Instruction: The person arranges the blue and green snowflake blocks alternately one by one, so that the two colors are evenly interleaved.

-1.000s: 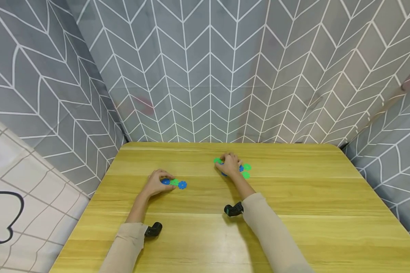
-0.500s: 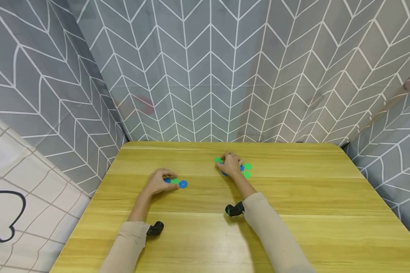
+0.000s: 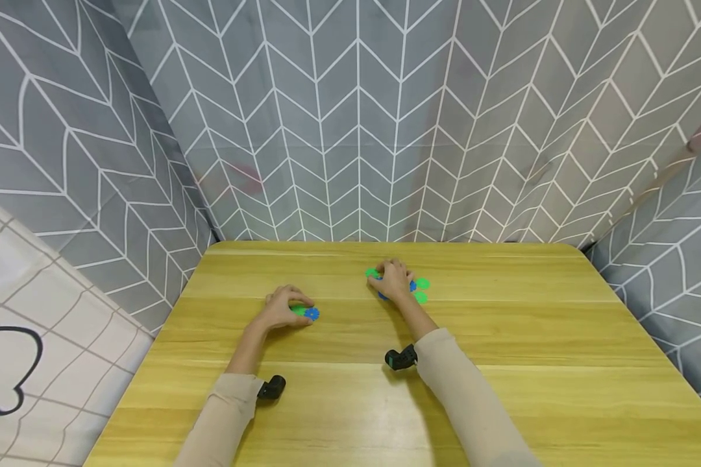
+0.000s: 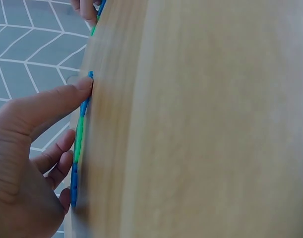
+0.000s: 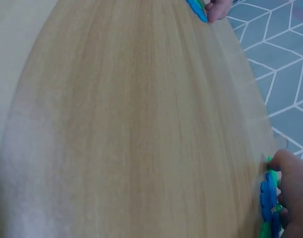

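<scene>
My left hand (image 3: 286,309) bends over a flat row of linked, notched plastic discs. Its thumb and index finger bracket the blue disc (image 3: 312,314) at the right end; a green disc (image 3: 298,311) shows inside the grip. The left wrist view has the thumb (image 4: 82,87) on the far blue disc, with other fingers curled beside the green disc (image 4: 79,139) and near blue disc (image 4: 74,186). Farther right, my right hand (image 3: 394,280) curls over a cluster of blue discs (image 5: 266,201) and green discs (image 3: 422,284), its palm hiding the middle.
Both hands work on a wooden table (image 3: 531,337), toward its back edge. Behind it hangs a grey patterned curtain (image 3: 339,130), with more fabric at both sides. Black wrist cameras (image 3: 400,358) stick out from both sleeves.
My left hand has slid right along the disc row, from the left blue disc to the right one, now covering the left one. My right hand has stayed over its cluster.
</scene>
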Demonstrator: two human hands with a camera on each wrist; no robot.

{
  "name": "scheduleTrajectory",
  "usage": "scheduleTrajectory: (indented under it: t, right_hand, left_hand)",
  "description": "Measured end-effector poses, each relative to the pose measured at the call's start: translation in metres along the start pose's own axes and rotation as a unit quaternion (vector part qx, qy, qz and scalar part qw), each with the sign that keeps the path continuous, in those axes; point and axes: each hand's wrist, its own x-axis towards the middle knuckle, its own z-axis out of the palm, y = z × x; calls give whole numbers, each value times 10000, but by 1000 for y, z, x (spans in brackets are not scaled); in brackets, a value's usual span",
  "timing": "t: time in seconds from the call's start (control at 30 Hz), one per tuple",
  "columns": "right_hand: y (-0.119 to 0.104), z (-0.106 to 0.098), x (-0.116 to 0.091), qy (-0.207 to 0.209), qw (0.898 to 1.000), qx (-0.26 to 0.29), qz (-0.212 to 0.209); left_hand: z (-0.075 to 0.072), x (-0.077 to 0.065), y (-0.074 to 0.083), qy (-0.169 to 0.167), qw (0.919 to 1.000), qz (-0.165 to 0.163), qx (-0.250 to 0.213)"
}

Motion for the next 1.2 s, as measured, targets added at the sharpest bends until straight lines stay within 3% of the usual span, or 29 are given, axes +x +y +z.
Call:
scheduleTrajectory:
  t: [0.5, 0.7, 0.97, 1.2]
  right_hand:
    - [2, 6, 0, 381, 9987, 333, -102]
    - [-6, 14, -10, 608, 9942, 671, -580]
    - [-34, 20, -40, 114, 9836, 1029, -1475]
    - [-44, 30, -59, -256, 9758, 772, -2030]
  left_hand:
    - [0, 0, -3, 100, 9998, 84, -123]
    - [1, 0, -4, 85, 9998, 144, -139]
    - [1, 1, -5, 109, 9999, 88, -85]
    - [2, 1, -4, 128, 9998, 35, -128]
